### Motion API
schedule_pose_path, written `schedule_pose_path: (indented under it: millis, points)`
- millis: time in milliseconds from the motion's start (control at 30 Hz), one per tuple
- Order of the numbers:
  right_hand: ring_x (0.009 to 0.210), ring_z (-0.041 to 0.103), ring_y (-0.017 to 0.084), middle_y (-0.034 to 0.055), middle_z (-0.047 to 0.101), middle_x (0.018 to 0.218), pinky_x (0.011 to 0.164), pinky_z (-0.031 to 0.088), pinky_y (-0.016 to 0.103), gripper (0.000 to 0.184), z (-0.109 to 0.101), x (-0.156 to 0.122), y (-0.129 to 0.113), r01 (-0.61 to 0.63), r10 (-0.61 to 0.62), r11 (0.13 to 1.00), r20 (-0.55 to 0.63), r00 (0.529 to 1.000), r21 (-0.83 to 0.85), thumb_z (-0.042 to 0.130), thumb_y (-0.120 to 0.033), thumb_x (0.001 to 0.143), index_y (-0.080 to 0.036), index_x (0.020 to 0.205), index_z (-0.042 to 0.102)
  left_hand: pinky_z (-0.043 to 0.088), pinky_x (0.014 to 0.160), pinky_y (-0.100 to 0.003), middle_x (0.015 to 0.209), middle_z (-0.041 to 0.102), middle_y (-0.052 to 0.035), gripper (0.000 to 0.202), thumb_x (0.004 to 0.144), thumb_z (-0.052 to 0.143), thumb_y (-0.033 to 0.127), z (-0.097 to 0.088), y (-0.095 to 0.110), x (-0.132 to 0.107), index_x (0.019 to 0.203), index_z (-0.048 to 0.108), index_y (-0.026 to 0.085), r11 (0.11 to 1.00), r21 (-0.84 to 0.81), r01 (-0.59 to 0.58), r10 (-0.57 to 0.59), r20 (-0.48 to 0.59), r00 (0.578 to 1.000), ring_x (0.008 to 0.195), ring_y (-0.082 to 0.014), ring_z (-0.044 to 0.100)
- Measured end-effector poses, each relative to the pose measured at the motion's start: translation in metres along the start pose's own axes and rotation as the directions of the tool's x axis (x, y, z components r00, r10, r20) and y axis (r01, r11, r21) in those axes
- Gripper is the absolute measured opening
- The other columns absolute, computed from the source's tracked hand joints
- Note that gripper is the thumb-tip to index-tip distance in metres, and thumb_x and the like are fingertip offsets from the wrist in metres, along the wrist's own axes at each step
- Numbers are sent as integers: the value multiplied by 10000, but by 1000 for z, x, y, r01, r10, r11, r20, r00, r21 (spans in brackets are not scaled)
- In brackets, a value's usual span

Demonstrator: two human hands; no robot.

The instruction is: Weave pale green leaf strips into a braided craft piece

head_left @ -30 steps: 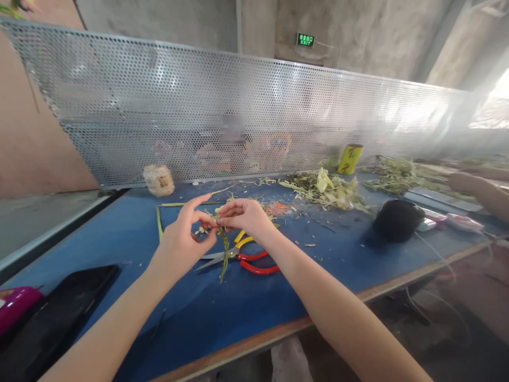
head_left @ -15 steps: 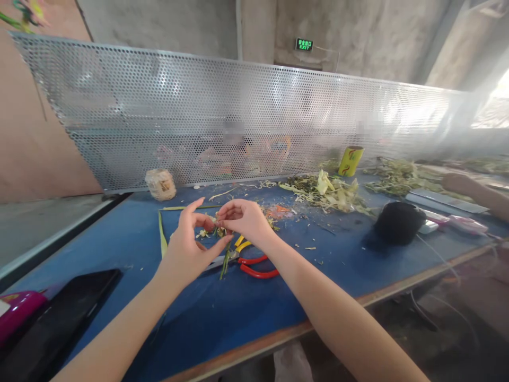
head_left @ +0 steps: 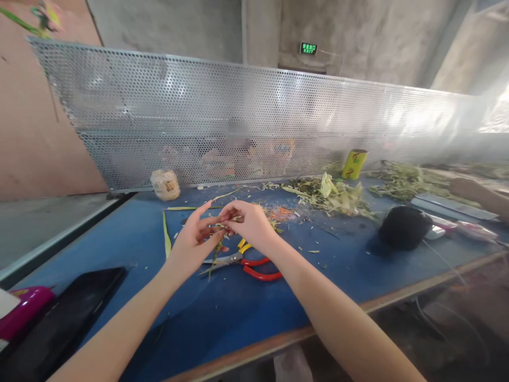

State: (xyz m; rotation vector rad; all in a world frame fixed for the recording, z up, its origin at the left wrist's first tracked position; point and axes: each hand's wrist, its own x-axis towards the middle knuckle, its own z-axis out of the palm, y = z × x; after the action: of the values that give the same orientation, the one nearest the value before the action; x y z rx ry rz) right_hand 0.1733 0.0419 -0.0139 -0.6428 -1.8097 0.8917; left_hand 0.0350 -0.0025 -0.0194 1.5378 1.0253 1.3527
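My left hand (head_left: 193,242) and my right hand (head_left: 248,224) meet above the blue table (head_left: 222,313). Both pinch a thin green stem (head_left: 215,253) with small dried bits at its top; its lower end hangs down toward the table. My left forefinger sticks up while thumb and other fingers close on the stem. Right under my hands lie red-handled scissors (head_left: 254,265) and a yellow-handled tool (head_left: 242,246), partly hidden by my right wrist.
A perforated metal screen (head_left: 254,122) backs the table. On the table are a pale lump (head_left: 165,184), a leaf scrap pile (head_left: 330,193), a yellow can (head_left: 353,164), a black round object (head_left: 404,227), a black tablet (head_left: 63,315) and a long green strip (head_left: 166,239). Another person's arm (head_left: 477,192) shows far right.
My hands have shifted slightly and closed tighter together on the stem, whose hanging end has swung left. The other person's arm has drawn back toward the right edge.
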Motion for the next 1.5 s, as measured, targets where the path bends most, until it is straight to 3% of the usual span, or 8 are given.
schedule_pose_path:
  millis: [167, 600, 767, 900, 1167, 1500]
  points:
    - [686, 548, 97, -9, 569, 731, 629, 476, 235, 167, 0, 0, 3, 77, -79, 986, -3, 997, -145, 497, -39, 662, -177, 738, 552, 552, 596, -382, 999, 585, -82, 756, 604, 671, 274, 1, 1, 1, 1252, 291, 182, 998, -54, 32, -33, -22, 999, 758, -179, 589]
    - [706, 512, 103, 10, 550, 742, 610, 431, 216, 197, -3, -2, -2, 231, -224, 906, 63, 973, -355, 458, -6, 689, -171, 710, 562, 549, 552, -342, 855, 620, -31, 670, 608, 670, 216, 2, 4, -1, 1203, 363, 177, 984, -145, 101, -109, -45, 993, 737, -175, 596]
    - [755, 523, 115, 21, 567, 774, 679, 430, 237, 185, -3, -3, -4, 301, -294, 877, 76, 953, -376, 458, -37, 735, -181, 748, 573, 556, 593, -348, 784, 634, -20, 484, 675, 616, 172, 1, 9, 0, 1129, 448, 176, 947, -277, 163, -196, -93, 976, 705, -153, 610]
    - [771, 528, 114, 24, 570, 803, 715, 431, 241, 190, -3, -4, -5, 331, -337, 854, 58, 940, -401, 461, -48, 746, -183, 819, 572, 533, 523, -241, 722, 665, -48, 363, 758, 518, 123, 0, 11, 2, 1116, 462, 135, 906, -369, 209, -270, -122, 955, 606, -121, 620]
    - [804, 523, 114, 32, 563, 844, 724, 449, 249, 204, -3, -8, -12, 373, -367, 843, 93, 926, -387, 430, -72, 784, -184, 891, 562, 488, 442, -136, 686, 683, -44, 532, 717, 560, 35, -5, 11, 3, 1211, 370, 94, 901, -375, 219, -273, -96, 957, 518, -84, 611]
    - [729, 515, 99, 17, 519, 828, 688, 473, 239, 227, -1, -11, -11, 342, -334, 883, 81, 939, -323, 423, -95, 796, -211, 949, 543, 462, 372, -139, 780, 687, -32, 645, 637, 584, -16, -9, 8, 3, 1231, 385, 139, 893, -398, 212, -257, -62, 964, 477, -74, 585]
